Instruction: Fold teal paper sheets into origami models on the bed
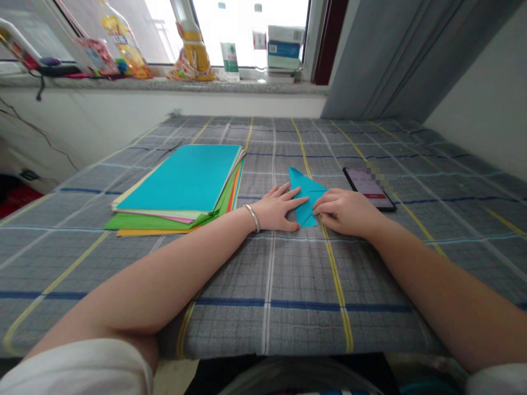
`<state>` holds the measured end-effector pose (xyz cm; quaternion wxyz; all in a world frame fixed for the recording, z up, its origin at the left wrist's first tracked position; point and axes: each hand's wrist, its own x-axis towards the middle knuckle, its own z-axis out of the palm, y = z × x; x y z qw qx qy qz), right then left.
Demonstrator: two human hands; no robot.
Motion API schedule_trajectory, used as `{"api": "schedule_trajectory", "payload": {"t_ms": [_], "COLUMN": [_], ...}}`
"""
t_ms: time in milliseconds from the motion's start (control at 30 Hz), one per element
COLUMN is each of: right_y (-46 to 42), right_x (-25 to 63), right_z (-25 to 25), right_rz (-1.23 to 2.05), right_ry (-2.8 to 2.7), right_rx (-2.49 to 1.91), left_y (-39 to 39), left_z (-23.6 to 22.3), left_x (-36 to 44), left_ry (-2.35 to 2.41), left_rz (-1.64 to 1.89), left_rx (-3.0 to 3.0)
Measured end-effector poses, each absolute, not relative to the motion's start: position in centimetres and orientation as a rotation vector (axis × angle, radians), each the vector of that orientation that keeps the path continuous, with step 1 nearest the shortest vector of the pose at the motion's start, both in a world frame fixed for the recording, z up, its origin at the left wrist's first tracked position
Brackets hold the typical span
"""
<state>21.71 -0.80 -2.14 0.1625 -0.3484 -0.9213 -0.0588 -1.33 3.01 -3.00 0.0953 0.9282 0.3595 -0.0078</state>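
Note:
A folded piece of blue paper (309, 189) lies on the checked cloth, with creases and a pointed corner at its far left. My left hand (280, 208) rests flat with spread fingers, the fingertips pressing on the paper's left part. A silver bangle (252, 218) circles that wrist. My right hand (343, 211) has its thumb and fingers pinched together at the paper's right edge. The part of the paper under both hands is hidden.
A stack of coloured paper sheets (185, 178), blue on top, lies to the left. Beyond my right hand is a phone (373, 193) with its screen lit. Bottles, packets and boxes (284, 48) stand on the window sill (255, 86); a grey curtain (379, 60) hangs at the right.

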Motion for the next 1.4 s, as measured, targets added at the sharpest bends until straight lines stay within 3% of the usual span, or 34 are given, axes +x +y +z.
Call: {"api": "schedule_trajectory", "payload": {"t_ms": [400,900,1200,1400], "right_y": [-1.1,-0.8,-0.7,-0.9], "right_x": [20.6,21.4,21.8,21.7], "right_z": [-2.5,-1.8,-2.1,-2.3], "right_rz": [-0.065,-0.474,-0.192,-0.203], "right_ry": [-2.691,-2.727,-2.715,-2.728], "right_rx": [-0.725,-1.030,-0.908,-0.828], "left_y": [3.3,2.7,2.0,1.9], "left_z": [-3.4,-3.6,-3.8,-3.4], "left_x": [-1.2,-1.2,-1.5,-1.5], "left_ry": [1.051,1.068,1.130,1.123], "left_rz": [-0.009,0.068,0.215,0.214], "left_rx": [2.762,2.783,2.796,2.774]}}
